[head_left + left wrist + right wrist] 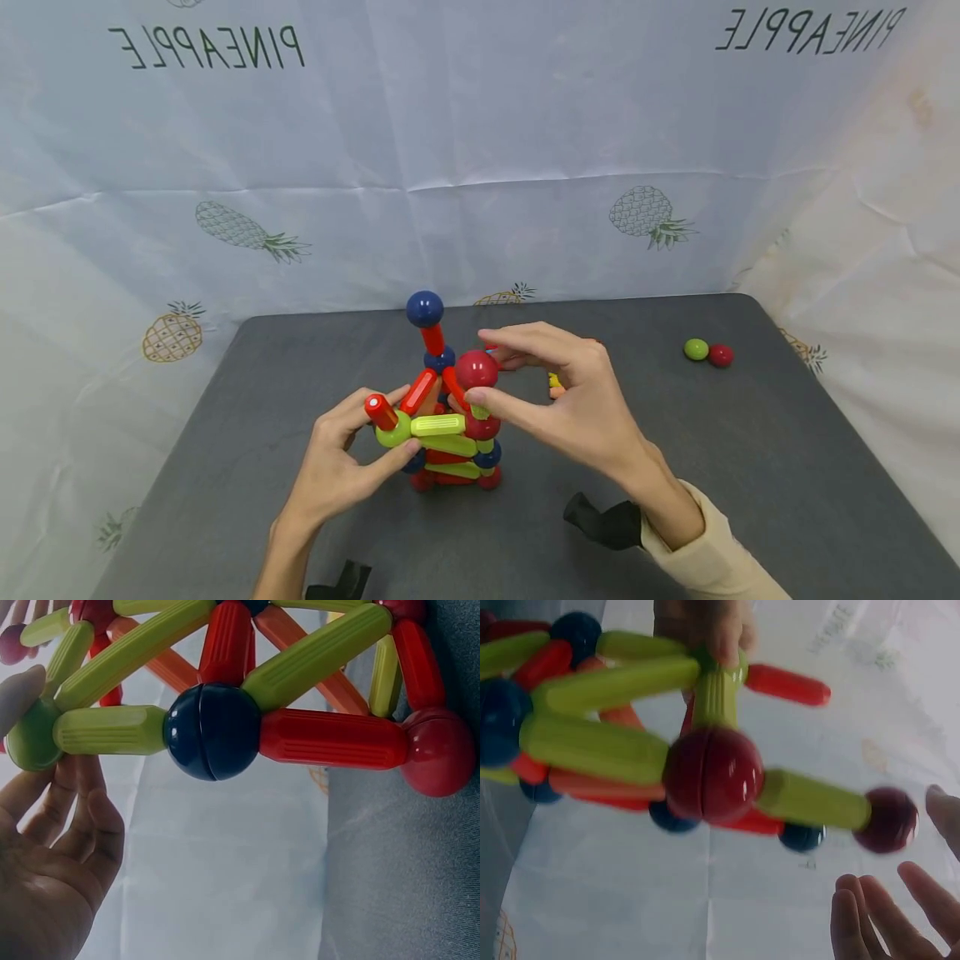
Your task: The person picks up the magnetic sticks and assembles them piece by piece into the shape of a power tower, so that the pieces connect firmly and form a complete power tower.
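A tower of magnetic rods and balls in red, yellow-green, orange and blue stands on the dark table in the head view. My left hand [330,467] pinches the green ball [393,430] at its upper left corner, thumb on one side and fingers on the other. From that ball a short red rod [381,412] points up. A red ball [477,368] caps a yellow-green rod [814,798] at the near right corner. Around this ball my right hand [573,392] is spread; the right wrist view shows its fingers [889,915] apart from the ball.
Behind, a blue ball [425,308] tops the tower's tallest column. A loose green ball [696,349] and a dark red ball [721,356] lie at the table's right. Small yellow pieces [555,382] show partly behind my right hand. A printed cloth [450,125] hangs beyond the table.
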`<state>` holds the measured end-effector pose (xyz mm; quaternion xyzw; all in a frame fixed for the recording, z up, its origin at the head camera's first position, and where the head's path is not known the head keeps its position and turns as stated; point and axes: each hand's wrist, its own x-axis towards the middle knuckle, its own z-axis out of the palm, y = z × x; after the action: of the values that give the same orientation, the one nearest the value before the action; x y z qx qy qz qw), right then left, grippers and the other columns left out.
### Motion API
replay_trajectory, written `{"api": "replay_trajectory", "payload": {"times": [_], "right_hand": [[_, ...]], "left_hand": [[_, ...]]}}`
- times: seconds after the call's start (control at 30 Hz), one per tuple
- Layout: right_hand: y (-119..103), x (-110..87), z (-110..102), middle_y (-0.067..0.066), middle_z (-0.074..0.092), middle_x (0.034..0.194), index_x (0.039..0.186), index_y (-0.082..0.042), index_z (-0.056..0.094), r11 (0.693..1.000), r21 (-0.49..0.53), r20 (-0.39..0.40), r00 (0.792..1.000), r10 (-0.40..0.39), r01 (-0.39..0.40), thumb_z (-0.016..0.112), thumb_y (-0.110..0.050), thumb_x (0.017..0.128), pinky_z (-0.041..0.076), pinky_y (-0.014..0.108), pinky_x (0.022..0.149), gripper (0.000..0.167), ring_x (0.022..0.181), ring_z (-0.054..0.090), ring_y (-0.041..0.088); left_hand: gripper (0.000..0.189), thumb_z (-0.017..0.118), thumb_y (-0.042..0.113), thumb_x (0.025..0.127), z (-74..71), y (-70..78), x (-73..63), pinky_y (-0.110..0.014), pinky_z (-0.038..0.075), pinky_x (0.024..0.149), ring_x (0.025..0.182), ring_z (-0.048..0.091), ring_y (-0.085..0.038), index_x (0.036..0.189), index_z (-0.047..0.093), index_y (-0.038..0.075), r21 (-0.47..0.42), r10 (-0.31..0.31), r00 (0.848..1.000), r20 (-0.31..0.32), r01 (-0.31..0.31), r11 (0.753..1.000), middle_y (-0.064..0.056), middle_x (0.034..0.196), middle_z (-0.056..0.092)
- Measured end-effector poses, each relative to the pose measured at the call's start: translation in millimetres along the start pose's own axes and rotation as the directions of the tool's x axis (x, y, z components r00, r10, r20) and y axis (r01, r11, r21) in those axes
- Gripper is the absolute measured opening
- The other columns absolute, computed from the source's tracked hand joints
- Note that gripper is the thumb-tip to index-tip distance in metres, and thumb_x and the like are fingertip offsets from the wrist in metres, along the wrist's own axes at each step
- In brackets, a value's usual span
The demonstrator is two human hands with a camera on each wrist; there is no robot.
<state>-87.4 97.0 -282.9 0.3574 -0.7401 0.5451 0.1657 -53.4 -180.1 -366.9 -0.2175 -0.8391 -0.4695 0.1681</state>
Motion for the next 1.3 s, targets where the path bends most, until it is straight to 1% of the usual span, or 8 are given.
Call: {"api": "replay_trajectory", "payload": {"times": [0.3,0.4,0.53,0.63,0.77,1.0,1.1,1.3], "right_hand": [[51,3.2,-60,-0.009,0.072,0.115,0.124,-0.001,0.072,0.977,-0.126,-0.218,0.966,0.140,-0.170,0.079,0.006,0.083,0.055,0.015,0.090,0.042,0.101,0.068,0.004],[78,2.2,-88,0.006,0.074,0.120,0.126,-0.003,0.072,0.927,-0.234,-0.302,0.928,0.217,-0.293,0.079,-0.007,0.088,0.053,0.009,0.087,0.039,0.098,0.065,-0.006],[116,-10.5,-123,0.022,0.069,0.128,0.131,-0.008,0.070,0.812,-0.342,-0.384,0.859,0.339,-0.473,0.078,-0.026,0.092,0.046,0.002,0.078,0.044,0.092,0.054,-0.020],[143,-28.0,-140,0.024,0.068,0.131,0.133,-0.007,0.068,0.723,-0.406,-0.403,0.820,0.407,-0.559,0.075,-0.033,0.094,0.052,0.016,0.078,0.048,0.092,0.064,-0.001],[175,-52.8,-150,0.030,0.066,0.129,0.133,0.000,0.065,0.633,-0.476,-0.403,0.791,0.461,-0.611,0.073,-0.030,0.095,0.054,0.051,0.083,0.049,0.099,0.066,0.042],[206,-78.3,-161,0.040,0.057,0.132,0.137,0.007,0.058,0.457,-0.540,-0.397,0.692,0.603,-0.707,0.072,-0.024,0.095,0.050,0.066,0.089,0.054,0.107,0.059,0.057],[211,-84.1,-165,0.043,0.057,0.128,0.138,0.010,0.055,0.421,-0.567,-0.362,0.673,0.645,-0.708,0.070,-0.022,0.096,0.048,0.067,0.089,0.055,0.108,0.057,0.059],[215,-89.7,-164,0.042,0.057,0.128,0.134,0.013,0.057,0.426,-0.602,-0.314,0.691,0.651,-0.675,0.069,-0.015,0.096,0.051,0.062,0.081,0.049,0.104,0.059,0.056]], "left_hand": [[0.058,0.087,0.000,0.076,-1.2,-2.4,-1.7,-0.019,0.055,0.079,0.090,0.062,-0.005,0.131,0.069,0.010,-0.005,0.019,1.000,-0.004,-0.019,1.000,0.005,0.100,0.067],[0.058,0.086,-0.001,0.076,-1.7,-3.0,-2.1,-0.019,0.054,0.079,0.090,0.062,-0.006,0.131,0.069,0.009,-0.008,0.025,1.000,-0.005,-0.025,1.000,0.004,0.100,0.067],[0.058,0.086,-0.001,0.076,-2.1,-3.6,-2.2,-0.019,0.054,0.079,0.090,0.061,-0.006,0.131,0.069,0.009,-0.011,0.028,1.000,-0.006,-0.028,1.000,0.004,0.100,0.067],[0.058,0.086,-0.001,0.076,-2.4,-3.8,-2.0,-0.019,0.054,0.080,0.090,0.062,-0.005,0.131,0.069,0.010,-0.009,0.025,1.000,-0.010,-0.025,1.000,0.004,0.100,0.067],[0.058,0.086,0.000,0.077,-2.0,-4.4,-1.5,-0.019,0.054,0.079,0.090,0.061,-0.005,0.131,0.069,0.010,-0.001,0.029,1.000,-0.008,-0.029,1.000,0.004,0.099,0.067],[0.058,0.086,0.002,0.077,-1.2,-2.0,-0.4,-0.020,0.055,0.078,0.091,0.061,-0.005,0.132,0.069,0.012,0.002,0.004,1.000,0.008,-0.004,1.000,0.007,0.101,0.067],[0.058,0.086,0.001,0.077,-1.0,-1.8,-0.3,-0.020,0.054,0.078,0.091,0.061,-0.005,0.131,0.069,0.011,0.003,0.017,1.000,0.004,-0.017,1.000,0.006,0.100,0.067],[0.058,0.087,0.001,0.076,-1.7,-3.5,-0.8,-0.020,0.049,0.069,0.084,0.056,-0.005,0.130,0.070,0.011,0.003,0.032,0.999,0.001,-0.032,0.999,0.006,0.097,0.066]]}}
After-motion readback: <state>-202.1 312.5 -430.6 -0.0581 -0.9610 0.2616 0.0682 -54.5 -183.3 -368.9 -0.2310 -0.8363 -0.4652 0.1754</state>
